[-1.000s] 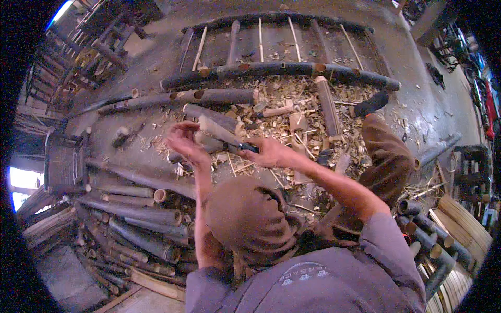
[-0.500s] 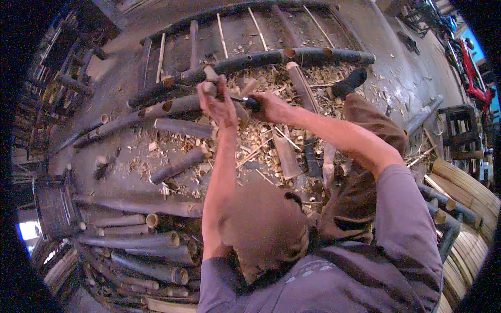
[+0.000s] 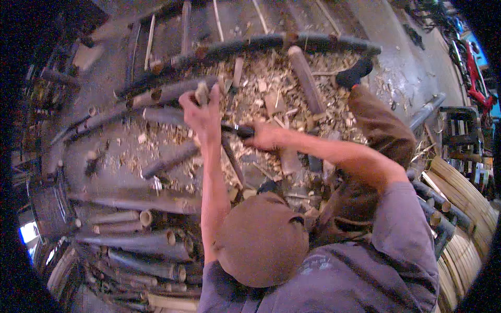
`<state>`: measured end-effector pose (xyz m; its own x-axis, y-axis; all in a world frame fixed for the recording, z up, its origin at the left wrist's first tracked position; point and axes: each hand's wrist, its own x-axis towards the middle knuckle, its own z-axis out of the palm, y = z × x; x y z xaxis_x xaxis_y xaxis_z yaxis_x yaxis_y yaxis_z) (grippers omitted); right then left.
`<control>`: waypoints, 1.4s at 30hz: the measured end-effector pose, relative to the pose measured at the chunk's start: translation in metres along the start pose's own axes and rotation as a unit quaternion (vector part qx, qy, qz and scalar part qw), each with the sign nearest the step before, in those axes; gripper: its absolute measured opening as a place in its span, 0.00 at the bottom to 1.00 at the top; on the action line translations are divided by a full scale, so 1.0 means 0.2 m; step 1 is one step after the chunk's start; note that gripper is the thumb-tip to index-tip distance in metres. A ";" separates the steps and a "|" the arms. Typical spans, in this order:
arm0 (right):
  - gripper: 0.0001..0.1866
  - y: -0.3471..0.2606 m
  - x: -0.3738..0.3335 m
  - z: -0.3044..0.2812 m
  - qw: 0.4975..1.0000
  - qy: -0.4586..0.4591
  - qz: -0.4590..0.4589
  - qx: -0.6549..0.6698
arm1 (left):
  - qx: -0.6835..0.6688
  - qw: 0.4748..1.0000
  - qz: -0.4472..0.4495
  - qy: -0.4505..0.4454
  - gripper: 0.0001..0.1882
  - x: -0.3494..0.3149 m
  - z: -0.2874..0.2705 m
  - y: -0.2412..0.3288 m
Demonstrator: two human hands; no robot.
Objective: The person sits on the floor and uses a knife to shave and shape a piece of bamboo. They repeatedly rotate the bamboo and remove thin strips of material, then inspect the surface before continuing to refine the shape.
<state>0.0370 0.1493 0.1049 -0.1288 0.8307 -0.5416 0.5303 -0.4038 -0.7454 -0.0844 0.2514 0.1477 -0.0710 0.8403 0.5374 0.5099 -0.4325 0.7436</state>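
My left hand (image 3: 202, 117) is closed around a short pale wooden piece (image 3: 202, 94), whose end sticks up between thumb and fingers. My right hand (image 3: 266, 136) grips a black-handled tool (image 3: 239, 130) with a bright metal band. The tool points left toward my left wrist, and its far end is hidden there. Just behind my left hand lies a dark bamboo pole (image 3: 117, 112) with holes cut in it. Wood chips (image 3: 266, 88) cover the floor under and beyond both hands.
A ladder-like bamboo frame (image 3: 245, 44) with crossbars lies across the far side. Cut bamboo pieces (image 3: 169, 160) lie among the chips. Stacked bamboo poles (image 3: 130, 240) fill the near left; pale split strips (image 3: 464, 195) stand at right. My brown-trousered leg (image 3: 383, 122) stretches out on the right.
Both hands have moved left and nearer to me, the right one also lower, with the tool still in it. The view has shifted, so the far frame sits higher in the picture.
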 end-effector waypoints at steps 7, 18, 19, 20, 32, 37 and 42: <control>0.28 0.02 0.10 -0.02 0.997 0.050 -0.060 0.017 | -0.142 0.989 0.022 -0.042 0.13 0.04 0.18 -0.28; 0.18 0.37 0.33 -0.09 0.897 0.302 -0.201 -0.252 | 0.014 0.987 -0.054 -0.152 0.10 0.01 -0.05 0.00; 0.19 0.42 0.33 -0.09 0.917 0.281 -0.140 -0.248 | 0.069 0.984 -0.076 -0.149 0.10 0.00 -0.16 0.06; 0.19 0.40 0.35 -0.05 0.934 0.250 -0.100 -0.236 | 0.096 0.987 -0.096 -0.089 0.10 0.01 -0.38 0.07; 0.23 -0.22 -0.03 0.64 0.975 0.059 -0.207 0.045 | 0.030 0.989 -0.095 0.111 0.08 0.03 -1.16 0.07; 0.17 0.08 0.01 0.94 0.954 -0.063 -0.248 -0.154 | 0.151 0.976 -0.033 0.155 0.13 0.06 -1.45 0.19; 0.16 0.02 -0.04 0.88 0.961 -0.105 -0.189 -0.172 | 0.226 0.921 0.154 0.276 0.20 0.24 -1.62 0.32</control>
<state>-0.1073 0.0740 0.0389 -0.5128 0.7834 -0.3512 0.6540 0.0915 -0.7510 -0.3333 0.1572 0.3505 -0.2253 0.3522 0.9084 0.8749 -0.3372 0.3477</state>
